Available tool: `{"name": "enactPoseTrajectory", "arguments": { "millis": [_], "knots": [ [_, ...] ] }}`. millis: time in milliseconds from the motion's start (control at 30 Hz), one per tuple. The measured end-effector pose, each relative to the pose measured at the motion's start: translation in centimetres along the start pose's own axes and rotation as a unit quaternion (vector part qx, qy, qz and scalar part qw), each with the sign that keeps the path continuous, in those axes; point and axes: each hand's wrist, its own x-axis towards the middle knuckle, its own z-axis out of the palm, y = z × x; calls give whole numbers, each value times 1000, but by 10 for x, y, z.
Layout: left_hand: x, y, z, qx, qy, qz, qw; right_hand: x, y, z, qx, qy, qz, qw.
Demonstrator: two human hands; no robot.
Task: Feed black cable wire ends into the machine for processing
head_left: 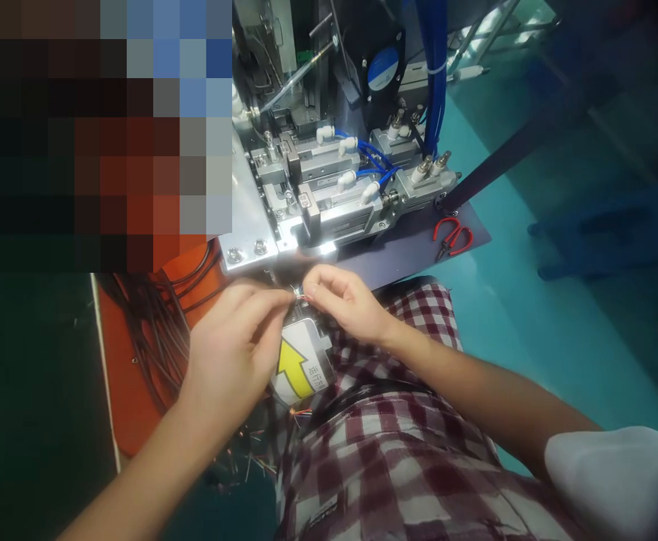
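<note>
My left hand is closed in a pinch, its fingertips at a small bunch of thin wires. Coming from the other side, my right hand pinches the same wires between thumb and curled forefinger. Exact wire ends are partly hidden by the fingertips. Just below them sits a metal part with a white label bearing a yellow arrow and some characters. Loose coloured wire ends stick out beneath that part.
Ahead stands a machine with pneumatic cylinders and blue air hoses. Red-handled cutters lie at the right on the dark plate. Dark cables run over an orange surface at left. A checked apron covers my lap.
</note>
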Motion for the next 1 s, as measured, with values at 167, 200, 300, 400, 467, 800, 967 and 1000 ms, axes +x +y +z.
{"name": "enactPoseTrajectory", "arguments": {
  "millis": [167, 200, 300, 400, 467, 800, 967, 1000],
  "knots": [
    [-2, -3, 4, 29, 16, 16, 999, 1, 2, -2, -39, 6, -9, 999],
    [-3, -4, 4, 36, 20, 20, 999, 1, 2, -2, -44, 6, -10, 999],
    [-4, -6, 6, 50, 24, 31, 998, 1, 2, -2, -59, 5, -9, 998],
    [-5, -7, 6, 56, 16, 32, 998, 1, 2, -2, -69, 8, -9, 998],
    [-5, -7, 5, 55, 13, 32, 998, 0, 3, -2, -69, 12, -13, 997],
    [-6, -12, 3, 70, -4, 74, 995, 0, 2, -1, -79, 24, 13, 996],
    [-4, -12, 3, 107, -16, 108, 988, -1, 3, -2, -78, 29, 22, 996],
    [-3, -12, 3, 111, -17, 112, 987, -1, 3, -2, -77, 29, 24, 996]
  ]
}}
